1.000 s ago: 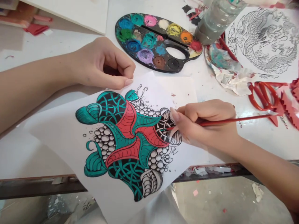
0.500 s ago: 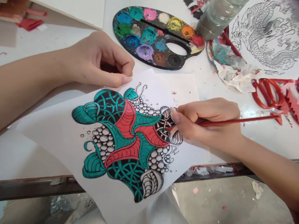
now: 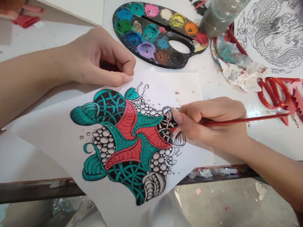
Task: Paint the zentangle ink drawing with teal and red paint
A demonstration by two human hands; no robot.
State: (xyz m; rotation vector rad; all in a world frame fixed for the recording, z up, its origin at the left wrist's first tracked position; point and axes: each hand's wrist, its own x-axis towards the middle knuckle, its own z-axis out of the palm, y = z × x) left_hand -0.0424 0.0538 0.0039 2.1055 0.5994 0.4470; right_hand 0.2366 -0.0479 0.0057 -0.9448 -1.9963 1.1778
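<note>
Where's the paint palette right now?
In the head view, the paint palette lies at the top, near the middle, beyond the patterned drawing, between the left hand and the clear bottle of murky liquid.

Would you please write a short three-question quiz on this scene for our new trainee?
1. Multiple choice: what does the right hand hold? a) a paint palette; b) a red-handled brush; c) a bottle.
2. True or false: the drawing has both teal and red parts.
3. Fill in the blank: the scissors lie nearer the ____ hand.

Key: 1: b; 2: true; 3: right.
</note>
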